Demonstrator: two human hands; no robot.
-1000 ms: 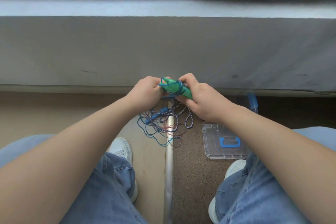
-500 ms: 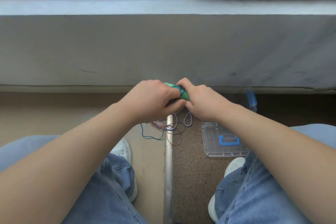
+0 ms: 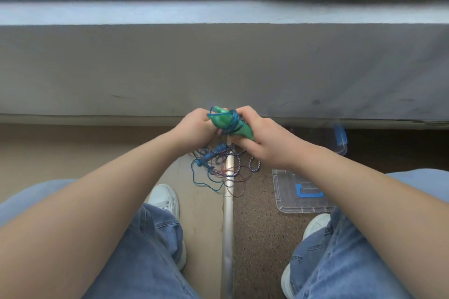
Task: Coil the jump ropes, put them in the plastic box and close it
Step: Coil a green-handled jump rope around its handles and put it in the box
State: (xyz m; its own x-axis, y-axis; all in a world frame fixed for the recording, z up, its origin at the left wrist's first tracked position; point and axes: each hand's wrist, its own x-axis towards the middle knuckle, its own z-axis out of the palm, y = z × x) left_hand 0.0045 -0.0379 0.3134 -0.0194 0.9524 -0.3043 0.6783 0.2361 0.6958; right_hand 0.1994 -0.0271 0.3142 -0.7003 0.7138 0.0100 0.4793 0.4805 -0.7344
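- I see my left hand and right hand together above the floor, both clamped on the pair of green plastic jump-rope handles.
- A thin blue cord is wound round those handles in several turns, and one loop sticks out at the upper end by my left hand.
- My right fingers curl under the lower end of the handles; my left hand grips the upper end.
- Below my hands a loose tangle of ropes lies on the floor across the silver metal floor strip: blue cord, thin reddish cord and a blue-and-white braided rope.
- A flat clear plastic lid with a blue handle lies on the speckled brown carpet right of the strip, near my right white sneaker.
- The clear plastic box with a blue clip stands at the foot of the grey wall, partly hidden behind my right forearm.
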